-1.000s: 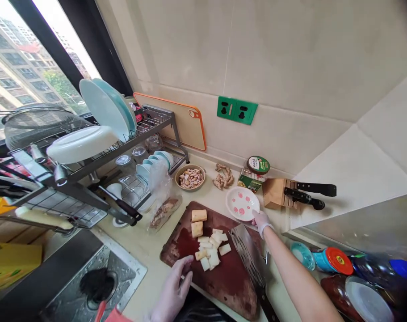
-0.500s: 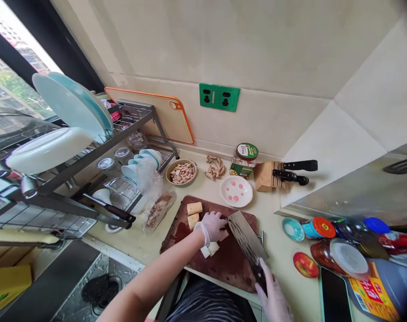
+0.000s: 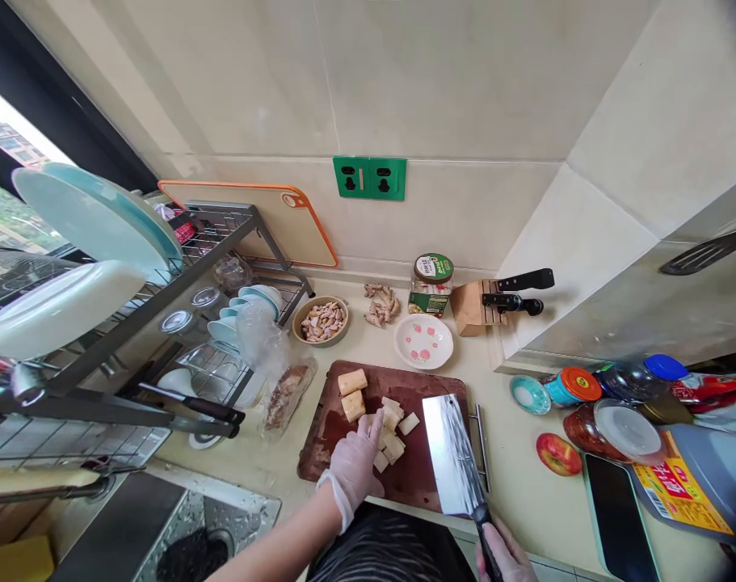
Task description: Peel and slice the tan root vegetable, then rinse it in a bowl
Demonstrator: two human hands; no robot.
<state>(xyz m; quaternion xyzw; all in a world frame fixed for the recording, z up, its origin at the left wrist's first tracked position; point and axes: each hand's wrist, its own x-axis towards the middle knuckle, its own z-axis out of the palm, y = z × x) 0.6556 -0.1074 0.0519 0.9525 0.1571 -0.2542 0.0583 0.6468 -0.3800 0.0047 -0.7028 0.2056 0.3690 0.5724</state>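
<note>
Kitchen corner, beige table under tiled walls, everything placed off the dark red cutting board at centre.

Step in hand, as I read it: chopping pale root pieces on the board. Left hand, gloved, lies flat on the board's near-left part, fingers loosely spread and fingertips touching the pile of cut cubes; it grips nothing. Right hand, gloved, sits at the frame's bottom edge just past the board's near-right corner, grip closed around the black handle of the cleaver. The blade lies over the board's right side, beside the cubes, not in them.

Next move, my judgement: gather the cubes or pull up an uncut chunk, fingers tucked back from the blade edge before it comes down.

Look of the food: cubes are cream-white, small, irregular, loosely heaped mid-board. Two bigger uncut chunks with tan skin sit at the board's far-left part, just beyond the pile.

Beyond the board: pink-spotted plate, jar, ginger, bowl, knife block. Left of it: a plastic bag and dish rack. Right of it: an apple.
</note>
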